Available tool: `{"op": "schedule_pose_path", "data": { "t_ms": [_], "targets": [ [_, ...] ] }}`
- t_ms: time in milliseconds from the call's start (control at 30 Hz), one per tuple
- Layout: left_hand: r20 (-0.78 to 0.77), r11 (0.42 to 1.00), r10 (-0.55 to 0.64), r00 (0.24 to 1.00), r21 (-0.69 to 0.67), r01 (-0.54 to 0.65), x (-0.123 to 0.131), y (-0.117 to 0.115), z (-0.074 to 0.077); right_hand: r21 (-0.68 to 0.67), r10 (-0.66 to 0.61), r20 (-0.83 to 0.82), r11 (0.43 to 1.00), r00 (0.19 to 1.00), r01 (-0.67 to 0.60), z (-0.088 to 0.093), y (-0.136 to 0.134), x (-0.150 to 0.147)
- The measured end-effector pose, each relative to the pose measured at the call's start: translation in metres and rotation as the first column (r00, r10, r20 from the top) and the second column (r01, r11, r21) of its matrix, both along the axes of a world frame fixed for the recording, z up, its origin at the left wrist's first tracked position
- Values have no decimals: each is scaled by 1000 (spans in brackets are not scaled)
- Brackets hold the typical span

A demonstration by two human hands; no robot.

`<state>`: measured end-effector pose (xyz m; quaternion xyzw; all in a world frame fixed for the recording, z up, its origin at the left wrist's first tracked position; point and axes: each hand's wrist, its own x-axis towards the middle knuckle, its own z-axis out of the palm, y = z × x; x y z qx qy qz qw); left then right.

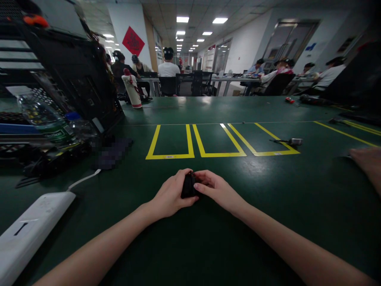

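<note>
A small black rounded object (188,186) is between my two hands above the green table; its kind I cannot make out. My left hand (168,194) is closed around its left side, with the thumb below it. From the right, my right hand (222,192) pinches at the object's edge with thumb and bent fingers, which partly hide it. Ahead of my hands, yellow tape outlines (169,157) mark the table. A dark thin piece with a silver cylindrical end (295,142) lies across the rightmost of the three nearby outlines.
At left stand a white power strip (35,230), a plastic bottle (44,115) and black equipment (86,87). A white cylindrical container (132,91) is farther back. Another person's hand (367,165) rests at the right edge. Several people sit at desks beyond.
</note>
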<state>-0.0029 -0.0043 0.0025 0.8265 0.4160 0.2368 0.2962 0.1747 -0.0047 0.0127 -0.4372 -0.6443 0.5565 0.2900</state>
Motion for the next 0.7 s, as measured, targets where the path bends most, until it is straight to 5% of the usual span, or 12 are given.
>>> {"op": "schedule_pose_path", "data": {
  "t_ms": [200,433,700],
  "targets": [
    [-10,1000,-4,1000,-9,4,0,-2,4,10,68,-36,998,997,-68,-1,-1,4],
    [-6,1000,-5,1000,-19,5,1,-2,6,-29,-37,-27,999,999,36,-2,0,2],
    [-38,1000,18,999,-8,-19,0,-2,3,0,79,-50,997,996,-79,-1,-1,4]
  ]
}}
